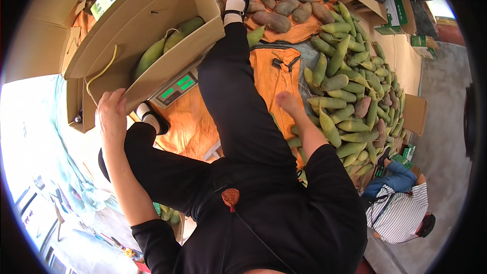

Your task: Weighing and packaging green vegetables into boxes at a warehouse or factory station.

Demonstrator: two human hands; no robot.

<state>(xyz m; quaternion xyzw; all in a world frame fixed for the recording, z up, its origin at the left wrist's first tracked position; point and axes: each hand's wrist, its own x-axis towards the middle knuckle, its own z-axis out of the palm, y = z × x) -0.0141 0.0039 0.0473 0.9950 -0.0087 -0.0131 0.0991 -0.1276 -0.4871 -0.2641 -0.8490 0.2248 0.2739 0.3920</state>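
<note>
My left hand (111,114) grips the near corner of an open cardboard box (167,68), its fingers bent over the edge. Inside the box lie a few large green radishes (150,57). Beneath the box shows a scale (177,87) with a lit green display. My right hand (289,102) hangs above an orange sack (264,73), fingers curled in, with nothing seen sticking out of them. Right of that hand spreads a big heap of green radishes (350,94).
Reddish-brown roots (274,20) lie on orange sacking at the far side. A yellow cord (104,68) loops from the box's left side. Green-and-white cartons (393,7) stand at the far right. A person in a striped shirt (401,213) is beyond the heap, lower right.
</note>
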